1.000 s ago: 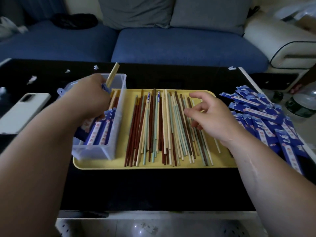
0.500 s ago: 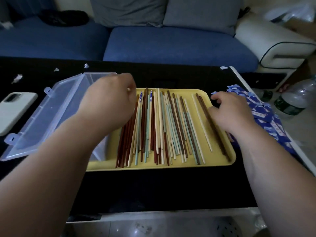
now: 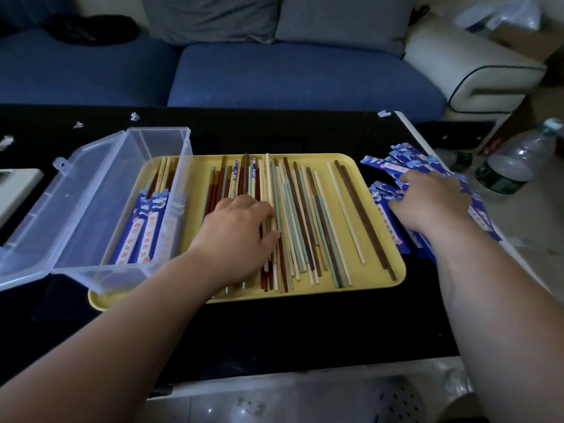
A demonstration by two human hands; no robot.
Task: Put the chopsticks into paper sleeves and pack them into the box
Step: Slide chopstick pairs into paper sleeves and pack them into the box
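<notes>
Chopsticks [image 3: 305, 215] lie loose and roughly parallel across the yellow tray [image 3: 396, 270], brown, red, pale green and cream, running from its far rim toward its near rim. The tray sits in the middle of the surface [image 3: 274, 331]. In front of its near rim a broad band of bare black top runs to the surface's near edge. Behind its far rim a narrower black strip holds small paper scraps [image 3: 134, 116], and past that is the sofa [image 3: 274, 71]. Right of the tray the sleeves [image 3: 393, 161] are heaped in a blue pile that reaches the surface's white right edge; beyond that edge a bottle [image 3: 512, 166] stands on the floor. On the tray's left end stands the clear box [image 3: 122, 270], its lid [image 3: 61, 209] swung open and leaning out to the left, past the tray. Inside the box, sleeved pairs [image 3: 146, 227] lie along its length, bare tips toward the far rim.

The left hand [image 3: 238, 230] rests palm down on the chopsticks left of the tray's middle, near the box wall but apart from it. Its fingers bend down among the sticks with the tips hidden, so I cannot tell whether they pinch one. The right hand [image 3: 433, 203] lies off the tray's right rim on the sleeves, fingers spread and nearly flat, pressing the pile. Several chopsticks lie between the two hands.
</notes>
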